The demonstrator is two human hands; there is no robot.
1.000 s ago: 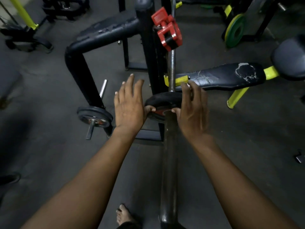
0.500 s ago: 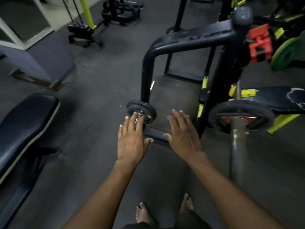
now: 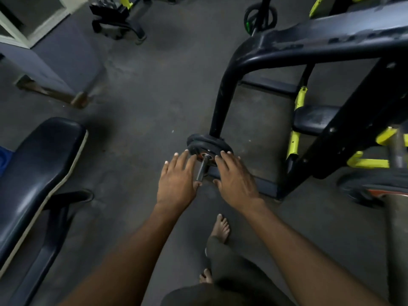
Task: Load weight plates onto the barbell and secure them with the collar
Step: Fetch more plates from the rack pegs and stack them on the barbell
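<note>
Low on the black tubular steel rack [image 3: 223,93], a small round weight plate [image 3: 206,144] sits on a short, smooth metal storage peg [image 3: 202,167] that sticks out toward the person. The plate is a dark, matte disc with a thick rim and a reddish ring around its centre hole; whether it is one plate or two stacked is hard to tell in the dim light.

The left hand [image 3: 177,181] reaches to the left side of the plate, its fingers [image 3: 183,161] straight and slightly spread, the tips at the plate's edge. The right hand [image 3: 236,180] mirrors it on the right side of the plate, fingers [image 3: 225,160] straight and together, tips at or just over the rim. Neither hand curls around the plate; the peg shows in the gap between the two thumbs.

To the right of the plate, at the frame's edge, a larger dark plate [image 3: 373,186] with an orange-red centre sits on the thick grey barbell [image 3: 399,151], blurred. Yellow-green brackets [image 3: 295,138] stand on the rack near it. Left of the plate, well apart, lies a padded bench [image 3: 37,168] with glossy black vinyl and pale piping. The floor [image 3: 143,107] is dull, scuffed grey rubber, and a bare foot [image 3: 220,228] stands on it below the plate.
</note>
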